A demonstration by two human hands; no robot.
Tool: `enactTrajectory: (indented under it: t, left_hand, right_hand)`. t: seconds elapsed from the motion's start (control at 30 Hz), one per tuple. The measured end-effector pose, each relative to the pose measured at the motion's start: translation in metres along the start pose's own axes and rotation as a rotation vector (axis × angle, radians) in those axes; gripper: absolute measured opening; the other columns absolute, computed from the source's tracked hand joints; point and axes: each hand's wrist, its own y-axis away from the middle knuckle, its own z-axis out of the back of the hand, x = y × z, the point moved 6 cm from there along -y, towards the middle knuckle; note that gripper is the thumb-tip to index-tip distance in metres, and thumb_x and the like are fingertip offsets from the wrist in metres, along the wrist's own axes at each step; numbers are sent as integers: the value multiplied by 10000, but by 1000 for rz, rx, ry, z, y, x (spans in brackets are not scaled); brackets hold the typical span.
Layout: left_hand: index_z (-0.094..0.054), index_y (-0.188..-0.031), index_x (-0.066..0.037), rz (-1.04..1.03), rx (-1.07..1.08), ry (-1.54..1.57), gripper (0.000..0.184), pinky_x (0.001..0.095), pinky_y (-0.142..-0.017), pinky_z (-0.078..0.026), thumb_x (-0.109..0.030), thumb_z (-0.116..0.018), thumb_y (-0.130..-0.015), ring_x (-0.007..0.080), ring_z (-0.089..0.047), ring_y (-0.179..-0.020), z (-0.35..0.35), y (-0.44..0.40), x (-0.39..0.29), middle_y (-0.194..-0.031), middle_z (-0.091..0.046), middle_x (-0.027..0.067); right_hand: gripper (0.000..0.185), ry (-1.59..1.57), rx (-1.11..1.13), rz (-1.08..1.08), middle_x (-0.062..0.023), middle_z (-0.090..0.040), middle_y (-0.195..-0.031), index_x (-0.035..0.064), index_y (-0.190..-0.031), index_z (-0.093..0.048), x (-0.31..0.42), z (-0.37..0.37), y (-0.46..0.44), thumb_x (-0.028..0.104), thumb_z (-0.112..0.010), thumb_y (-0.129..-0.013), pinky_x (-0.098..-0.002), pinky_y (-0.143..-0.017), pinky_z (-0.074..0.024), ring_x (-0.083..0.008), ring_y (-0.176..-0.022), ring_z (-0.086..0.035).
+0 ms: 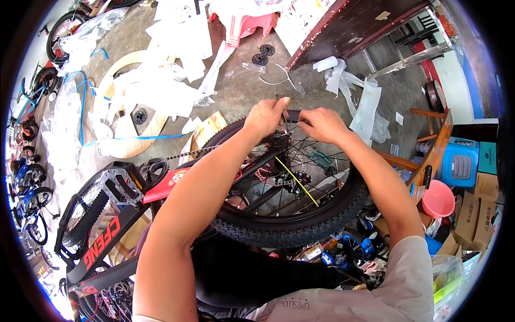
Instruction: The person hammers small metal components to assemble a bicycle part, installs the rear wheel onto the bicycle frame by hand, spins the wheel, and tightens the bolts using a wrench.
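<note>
A bicycle with a black and red frame (102, 244) lies before me, its knobby-tyred wheel (289, 232) toward me at the right. My left hand (266, 118) is closed at the far side of the wheel, thumb and fingers pinched on something thin and dark above the derailleur (279, 140). Just to its right, my right hand (323, 124) has its fingers curled together by the tyre's far edge; what they hold is hidden. A yellow spoke (296, 181) stands out among the black ones. The chain (188, 154) runs left to the crank and pedal (122, 184).
Teal-handled pliers (321, 159) show through the spokes. White packing sheets (177, 43) and blue strapping (83, 107) litter the floor. At right are a wooden stool (437, 142), pink basin (438, 198), blue crate (457, 163) and cardboard boxes (472, 217). More bicycles (35, 198) line the left.
</note>
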Motion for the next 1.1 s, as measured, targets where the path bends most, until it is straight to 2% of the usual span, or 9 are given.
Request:
enactTrajectory:
  t: [0.23,0.33,0.4,0.43,0.53,0.6,0.67,0.87,1.1]
  left_hand:
    - [-724,-853,-23,170,55,-94,565,329,-538,-453,-524,-530,-1027,145,-572,-571,0,-21,29,-668,-636,44]
    - [-709,-889,-8,260,60,173,526,312,-529,-447,-491,-553,-1028,144,-567,-559,3,-11,24,-687,-650,53]
    - [-695,-912,-2,21,-226,364,491,298,-524,-442,-460,-565,-1034,139,-547,-544,20,-7,3,-709,-658,56]
    - [-698,-830,11,-144,-364,188,540,397,-619,-532,-483,-579,-1012,242,-685,-595,33,-3,-12,-660,-685,123]
    - [-691,-849,-7,-380,-417,-56,500,363,-586,-514,-465,-597,-1025,195,-674,-606,35,16,-35,-658,-679,99]
    - [-633,-776,-4,-568,-363,-237,529,424,-601,-533,-476,-609,-1015,302,-720,-640,21,21,-40,-677,-692,158]
    - [-592,-764,-14,-629,-217,-317,525,469,-611,-533,-477,-602,-1010,367,-709,-673,4,20,-40,-684,-681,177]
    - [-593,-797,-44,-764,-179,-569,476,544,-606,-508,-469,-568,-1011,452,-652,-703,-10,32,-49,-688,-644,203]
    - [-599,-806,-33,-643,-220,-497,487,555,-619,-506,-459,-534,-1034,476,-638,-700,-12,25,-40,-699,-638,221]
  right_hand:
    - [241,11,3,10,-158,-739,-888,83,-969,-710,-3,-4,-2,312,-647,-929,-518,-781,-552,-388,-877,-706]
    - [258,12,-6,7,-160,-729,-882,69,-962,-698,-5,-6,-2,316,-634,-928,-510,-745,-530,-388,-865,-695]
    - [253,-6,-11,11,-158,-729,-880,71,-961,-699,-5,-5,-3,314,-639,-925,-511,-742,-530,-388,-862,-695]
    - [248,-25,-13,11,-155,-730,-879,73,-959,-700,-5,-6,-2,312,-644,-922,-511,-739,-530,-387,-859,-695]
    - [242,-6,-6,15,-163,-735,-881,87,-963,-709,-4,-5,-1,317,-642,-928,-528,-766,-547,-391,-863,-702]
    - [243,-2,-16,28,-162,-735,-883,90,-971,-708,-4,-6,-2,319,-640,-929,-531,-766,-547,-393,-865,-701]
    - [244,2,-25,34,-162,-736,-885,93,-978,-708,-4,-5,-1,321,-637,-930,-534,-766,-546,-396,-867,-701]
    - [294,-9,-90,38,-183,-723,-889,74,-997,-698,-4,-3,0,355,-640,-932,-548,-742,-529,-422,-857,-681]
    - [299,11,-21,26,-183,-724,-888,58,-993,-692,-4,-3,0,346,-638,-932,-548,-746,-529,-421,-855,-682]
